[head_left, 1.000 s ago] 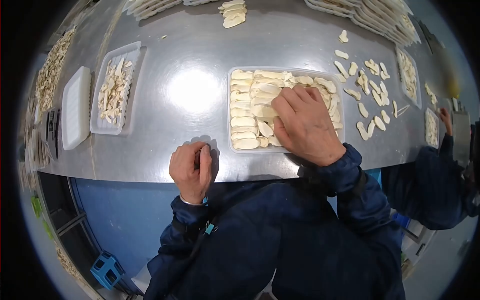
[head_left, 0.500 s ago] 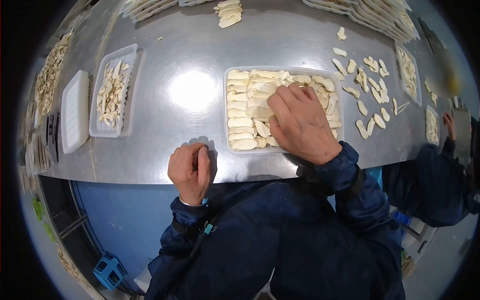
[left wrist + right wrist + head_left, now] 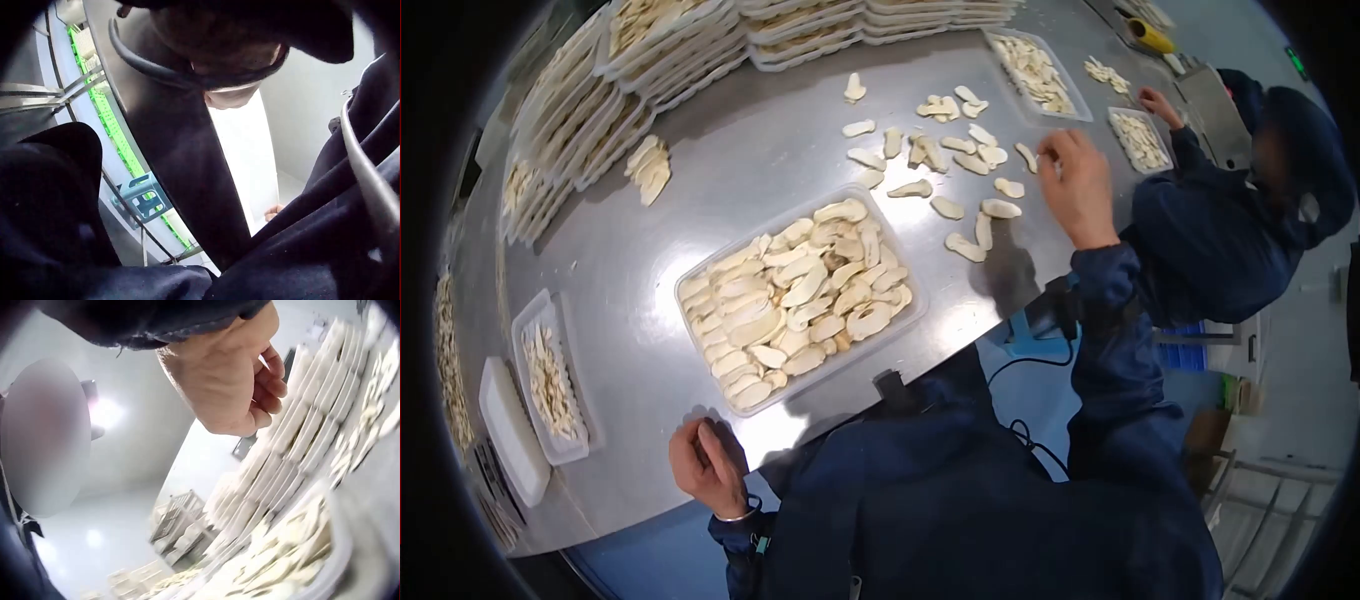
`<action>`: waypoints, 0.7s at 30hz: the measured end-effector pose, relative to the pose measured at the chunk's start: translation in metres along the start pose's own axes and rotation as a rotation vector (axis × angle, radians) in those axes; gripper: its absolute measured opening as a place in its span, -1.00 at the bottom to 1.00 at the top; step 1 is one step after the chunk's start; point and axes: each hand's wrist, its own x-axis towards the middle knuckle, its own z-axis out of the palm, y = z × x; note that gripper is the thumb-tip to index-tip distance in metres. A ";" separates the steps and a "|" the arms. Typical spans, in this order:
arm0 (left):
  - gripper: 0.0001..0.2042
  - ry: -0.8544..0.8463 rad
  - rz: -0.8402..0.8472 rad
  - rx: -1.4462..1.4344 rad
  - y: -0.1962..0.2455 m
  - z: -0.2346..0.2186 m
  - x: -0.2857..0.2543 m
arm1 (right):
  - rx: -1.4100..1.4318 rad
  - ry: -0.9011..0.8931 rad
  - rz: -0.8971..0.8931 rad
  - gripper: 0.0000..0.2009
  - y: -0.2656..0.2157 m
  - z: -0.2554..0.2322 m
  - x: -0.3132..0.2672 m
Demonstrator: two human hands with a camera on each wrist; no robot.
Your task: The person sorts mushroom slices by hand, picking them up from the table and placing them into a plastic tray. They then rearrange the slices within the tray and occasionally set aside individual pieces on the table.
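Observation:
A plastic tray (image 3: 802,385) full of pale flat slices lies in front of the body, tilted in the head view. To its right, past several loose slices (image 3: 1001,208), my right hand (image 3: 1082,188) is raised over the table near its edge, fingers loosely bent, with nothing seen in them. The right wrist view shows this hand (image 3: 228,378) hanging relaxed, the filled tray (image 3: 337,550) below. Left of the tray, my left hand (image 3: 705,468) rests at the table's edge, fingers loosely curled and holding nothing.
Stacks of filled trays (image 3: 800,45) line the back. At left stand a tray of small pieces (image 3: 550,385) and a white tray (image 3: 512,430). A slice pile (image 3: 649,170) lies near the stacks. Another person (image 3: 1230,210) works at right, beside two filled trays.
My right hand has left the tray and moved right, past the loose slices. The head view has swung to the right. My left hand stays at the table's edge.

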 end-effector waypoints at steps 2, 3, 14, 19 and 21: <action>-0.84 0.025 0.029 0.002 0.000 0.002 0.000 | -0.139 -0.132 0.100 -0.91 0.048 -0.001 -0.003; -0.84 0.036 0.041 0.005 -0.001 0.003 0.000 | -0.183 -0.224 0.149 -0.89 0.068 0.003 -0.006; -0.83 0.036 0.056 0.050 -0.002 0.002 0.001 | -0.116 -0.397 0.399 -0.76 0.059 0.037 -0.008; -0.84 0.035 0.047 0.054 0.000 0.003 -0.001 | 0.224 -0.275 0.327 -0.85 0.054 0.029 -0.007; -0.84 0.022 0.044 0.057 0.001 0.002 0.000 | 0.013 -0.130 0.182 -0.88 0.046 0.027 -0.003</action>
